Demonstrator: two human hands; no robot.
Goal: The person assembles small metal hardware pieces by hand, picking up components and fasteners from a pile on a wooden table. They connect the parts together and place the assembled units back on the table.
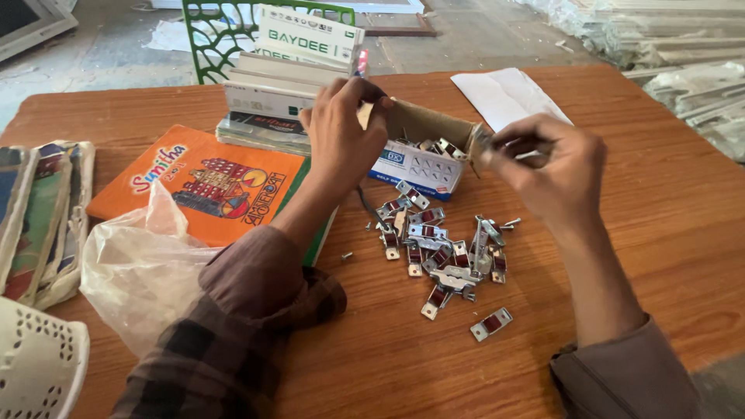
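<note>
My left hand (341,128) is raised over the table with its fingers pinched around a thin tool with a red-and-blue handle (362,64), just left of an open cardboard box (423,159). My right hand (551,167) is closed on a small metal bracket (487,141) at the box's right end. Several metal brackets with dark red inserts lie in a loose pile of brackets (442,252) on the wooden table (667,209) below both hands. A few small screws (347,255) lie beside the pile.
An orange book (206,182) and a crumpled clear plastic bag (140,268) lie at the left. Stacked white boxes (291,74) stand behind my left hand, a green chair (213,39) beyond them. White paper (504,93) lies at the back right; a white perforated basket (35,365) sits at bottom left.
</note>
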